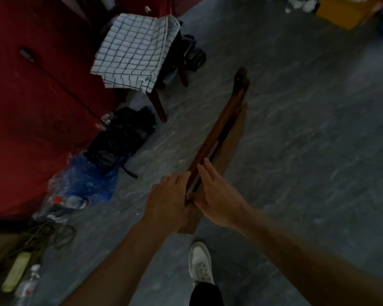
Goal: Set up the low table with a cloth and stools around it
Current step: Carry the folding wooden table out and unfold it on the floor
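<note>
- Left hand [170, 195] and right hand [217, 195] each have their grip closed on the near end of a folded wooden frame [219, 133], one on each side; probably a folding stool or the low table, cannot tell which.
- Judgement: opposed grips suit pulling the halves apart.
- Frame runs toward 1 o'clock, seen edge-on over the floor [296, 129].
- Both forearms reach forward, wrists level.
- Checked cloth [133, 51] lies draped on a stool [159, 102] at 11 o'clock, well apart.

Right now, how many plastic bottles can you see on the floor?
2: one red-capped plastic bottle lying by the blue bag, one clear bottle at lower left beside the yellow-green tube. Clutter may hide more.
</note>
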Demonstrator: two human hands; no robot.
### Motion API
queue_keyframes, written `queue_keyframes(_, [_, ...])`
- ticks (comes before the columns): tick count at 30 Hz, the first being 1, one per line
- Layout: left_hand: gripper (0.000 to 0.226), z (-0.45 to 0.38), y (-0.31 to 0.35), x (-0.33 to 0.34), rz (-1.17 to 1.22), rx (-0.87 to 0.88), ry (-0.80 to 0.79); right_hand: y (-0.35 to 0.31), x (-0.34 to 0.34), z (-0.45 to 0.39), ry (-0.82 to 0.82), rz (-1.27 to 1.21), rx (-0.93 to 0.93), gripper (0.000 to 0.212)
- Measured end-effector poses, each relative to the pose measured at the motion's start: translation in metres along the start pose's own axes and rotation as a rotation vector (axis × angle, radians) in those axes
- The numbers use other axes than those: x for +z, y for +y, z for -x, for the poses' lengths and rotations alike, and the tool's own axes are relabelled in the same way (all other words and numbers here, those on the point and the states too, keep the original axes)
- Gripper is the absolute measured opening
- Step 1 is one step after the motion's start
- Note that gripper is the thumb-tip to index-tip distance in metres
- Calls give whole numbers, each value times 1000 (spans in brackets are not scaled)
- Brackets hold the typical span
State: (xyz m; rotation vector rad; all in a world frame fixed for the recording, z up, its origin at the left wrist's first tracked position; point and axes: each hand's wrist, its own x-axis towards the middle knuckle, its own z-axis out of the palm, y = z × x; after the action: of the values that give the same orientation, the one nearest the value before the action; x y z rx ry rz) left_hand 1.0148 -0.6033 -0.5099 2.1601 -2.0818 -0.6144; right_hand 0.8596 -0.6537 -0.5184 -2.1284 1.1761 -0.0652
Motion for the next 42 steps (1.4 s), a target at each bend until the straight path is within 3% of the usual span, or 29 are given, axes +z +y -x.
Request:
queue_keyframes(5, [78,26,-8,-1,32,10,-23,-14,23,24,-19,-73,22,77])
queue_keyframes(9, [68,47,-18,-1,169,18,12,-29,42,34,-87,-218,55,85])
queue_keyframes(14, [87,59,-46,-5,432,-42,53,-41,61,38,26,-309,128,90])
queue_keyframes(17, [92,60,-70,-4,529,-11,-29,-52,76,46,24,-321,190,97])
queue_keyframes(23, [70,65,-117,1,524,124,-116,-84,100,49,143,-271,370,121])
queue_keyframes(28, [63,59,-144,14,524,231,-185,-87,130,47,286,-271,446,124])
queue_keyframes(31, [56,50,-152,25,525,223,-226,-81,153,45,273,-281,482,123])
queue_keyframes(35, [73,29,-161,69,520,248,-215,-54,188,33,305,-284,504,119])
queue_keyframes(39, [93,15,-166,126,593,140,-95,-36,232,6,539,-262,448,100])
queue_keyframes(42, [73,6,-160,170,734,105,-20,-23,271,-19,773,-241,396,79])
